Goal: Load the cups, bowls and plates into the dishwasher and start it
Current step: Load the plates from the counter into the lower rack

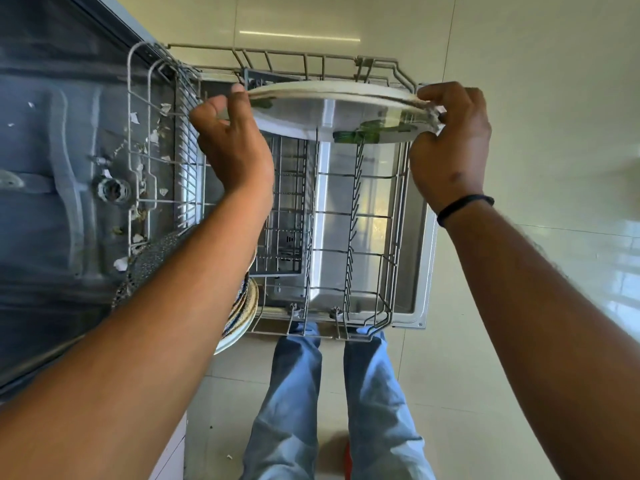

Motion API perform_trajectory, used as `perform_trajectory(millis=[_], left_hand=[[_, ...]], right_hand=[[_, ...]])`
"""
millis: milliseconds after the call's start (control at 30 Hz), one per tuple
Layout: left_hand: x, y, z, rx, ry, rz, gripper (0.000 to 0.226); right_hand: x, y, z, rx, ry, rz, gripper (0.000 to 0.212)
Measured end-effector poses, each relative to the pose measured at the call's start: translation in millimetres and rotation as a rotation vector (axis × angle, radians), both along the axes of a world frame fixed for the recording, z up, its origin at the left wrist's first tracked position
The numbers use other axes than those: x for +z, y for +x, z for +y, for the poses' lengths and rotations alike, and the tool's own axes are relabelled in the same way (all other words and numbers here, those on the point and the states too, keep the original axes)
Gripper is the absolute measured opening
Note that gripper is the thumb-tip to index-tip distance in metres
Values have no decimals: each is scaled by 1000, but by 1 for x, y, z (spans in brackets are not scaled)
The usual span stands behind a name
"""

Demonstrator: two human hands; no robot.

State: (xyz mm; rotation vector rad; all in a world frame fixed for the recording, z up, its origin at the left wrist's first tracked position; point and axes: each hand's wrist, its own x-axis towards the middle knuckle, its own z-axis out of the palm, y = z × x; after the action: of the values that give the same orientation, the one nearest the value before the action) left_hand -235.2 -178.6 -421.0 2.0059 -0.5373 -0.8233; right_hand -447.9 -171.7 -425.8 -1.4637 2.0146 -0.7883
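I look straight down into the pulled-out grey wire rack [353,216] of the dishwasher, which rests over the open door [420,258]. A large white plate with a green leaf pattern [311,112] hovers over the rack's far end. My left hand [232,140] grips its left rim and my right hand [450,140] grips its right rim. Patterned plates [242,306] stand in the rack's near left corner, partly hidden by my left forearm.
The dishwasher tub [52,168] lies to the left, with food scraps on its floor around the drain [112,190]. A cutlery basket [287,209] sits in the rack's middle. Pale floor tiles [536,98] surround the door. My legs in jeans [332,403] stand at the rack's near edge.
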Motion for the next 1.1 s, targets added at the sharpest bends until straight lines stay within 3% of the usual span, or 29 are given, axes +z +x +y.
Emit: perform_trajectory(millis=[133, 300, 400, 567, 633, 767, 933, 1000, 1100], left_hand=[[-1, 3, -4, -7, 15, 0, 44], [-1, 4, -1, -88, 39, 14, 17], [-1, 2, -1, -107, 28, 63, 16], [6, -1, -12, 23, 113, 363, 47], [9, -2, -17, 25, 143, 482, 49], [15, -7, -25, 42, 133, 549, 43], [10, -13, -15, 118, 121, 528, 44], [6, -16, -7, 145, 106, 522, 29], [-1, -23, 10, 134, 156, 474, 14]], right_hand=[[1, -2, -1, 36, -3, 103, 60], [2, -3, -4, 21, 5, 58, 65], [-1, -1, -3, 6, -6, -14, 62], [-6, -2, 5, 6, -31, -64, 47], [-3, -3, 3, -27, -43, -137, 35], [5, -10, -13, -55, -2, -211, 29], [11, -23, -35, 101, 114, -152, 57], [16, -25, -38, 177, 171, -127, 71], [22, -25, -44, 282, 158, -77, 74]])
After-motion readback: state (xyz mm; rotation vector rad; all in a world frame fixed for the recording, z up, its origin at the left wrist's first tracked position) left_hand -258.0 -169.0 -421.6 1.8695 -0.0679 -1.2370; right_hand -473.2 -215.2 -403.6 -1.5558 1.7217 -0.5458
